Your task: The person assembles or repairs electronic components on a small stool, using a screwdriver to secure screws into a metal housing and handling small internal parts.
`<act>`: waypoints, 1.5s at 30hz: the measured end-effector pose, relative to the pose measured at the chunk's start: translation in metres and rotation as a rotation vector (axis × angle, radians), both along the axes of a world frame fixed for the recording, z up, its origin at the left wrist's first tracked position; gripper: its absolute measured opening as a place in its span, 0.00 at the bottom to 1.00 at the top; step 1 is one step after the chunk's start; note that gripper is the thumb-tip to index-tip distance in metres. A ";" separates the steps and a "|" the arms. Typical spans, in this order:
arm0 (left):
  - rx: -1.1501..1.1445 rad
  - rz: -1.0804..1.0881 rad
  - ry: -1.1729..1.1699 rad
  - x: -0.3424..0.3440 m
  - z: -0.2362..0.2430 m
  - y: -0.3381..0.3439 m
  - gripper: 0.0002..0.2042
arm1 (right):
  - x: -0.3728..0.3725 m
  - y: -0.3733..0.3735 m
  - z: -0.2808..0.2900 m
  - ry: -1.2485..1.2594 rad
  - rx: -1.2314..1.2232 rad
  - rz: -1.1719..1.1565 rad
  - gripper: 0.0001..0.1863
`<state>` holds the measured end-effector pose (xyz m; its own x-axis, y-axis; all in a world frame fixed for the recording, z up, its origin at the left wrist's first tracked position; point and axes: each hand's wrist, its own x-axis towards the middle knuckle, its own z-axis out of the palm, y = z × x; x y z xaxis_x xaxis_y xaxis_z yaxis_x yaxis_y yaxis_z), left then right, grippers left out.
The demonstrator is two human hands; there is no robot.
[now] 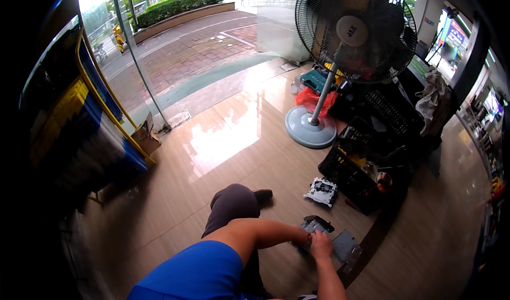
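On the tiled floor low in the view lies a grey-and-black device part [317, 223], its upper part showing past my hands. My left hand [304, 237] reaches it from the left, fingers bent in and partly hidden. Meeting it there, my right hand [322, 245] has its fingers pinched together; anything between them is too small to make out. A flat grey panel [345, 245] rests on the floor just right of my right hand. Farther off sits a white plastic frame with dark inner parts [322, 191], apart from both hands.
A standing fan [311, 126] rises beyond the parts. Black toolboxes [345, 173] with tools are at the right, beside a red plastic bag [313, 99] and a teal case [313, 80]. A yellow-framed rack [109, 122] stands left, near glass doors. My bent knee [236, 202] is close by.
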<state>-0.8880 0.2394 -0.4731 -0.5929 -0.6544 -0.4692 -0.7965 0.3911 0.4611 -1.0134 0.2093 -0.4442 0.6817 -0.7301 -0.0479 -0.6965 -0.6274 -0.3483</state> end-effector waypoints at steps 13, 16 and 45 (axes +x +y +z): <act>0.007 -0.011 -0.024 -0.001 0.004 0.000 0.27 | -0.004 -0.004 -0.009 -0.009 -0.068 0.029 0.08; 0.006 -0.021 -0.028 -0.002 0.004 -0.002 0.27 | -0.001 0.000 -0.002 0.007 -0.035 -0.004 0.09; -0.044 -0.003 -0.126 0.020 -0.011 -0.007 0.23 | -0.008 -0.001 -0.012 -0.137 -0.018 -0.022 0.06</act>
